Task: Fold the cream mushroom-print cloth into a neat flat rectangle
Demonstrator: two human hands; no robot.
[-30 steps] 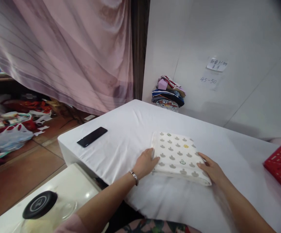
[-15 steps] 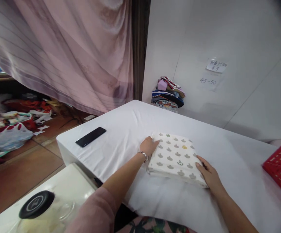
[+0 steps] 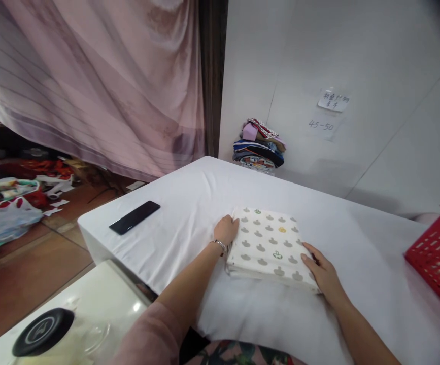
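A folded white cloth [image 3: 269, 243] printed with small grey shapes lies flat on the white-covered table [image 3: 204, 197]. My left hand [image 3: 225, 229] presses against the cloth's left edge, near its far corner; a bracelet sits on that wrist. My right hand [image 3: 320, 274] rests at the cloth's near right corner, fingers spread along the edge. Neither hand lifts the cloth off the table.
A black phone [image 3: 134, 217] lies near the table's left edge. A red plastic basket [image 3: 438, 256] stands at the right. A stack of folded clothes [image 3: 258, 147] sits by the wall behind the table. A pink curtain [image 3: 90, 86] hangs at left above bags on the floor.
My left hand slid from the cloth's near left corner along the left edge toward the far corner. The right hand stayed at the near right corner.
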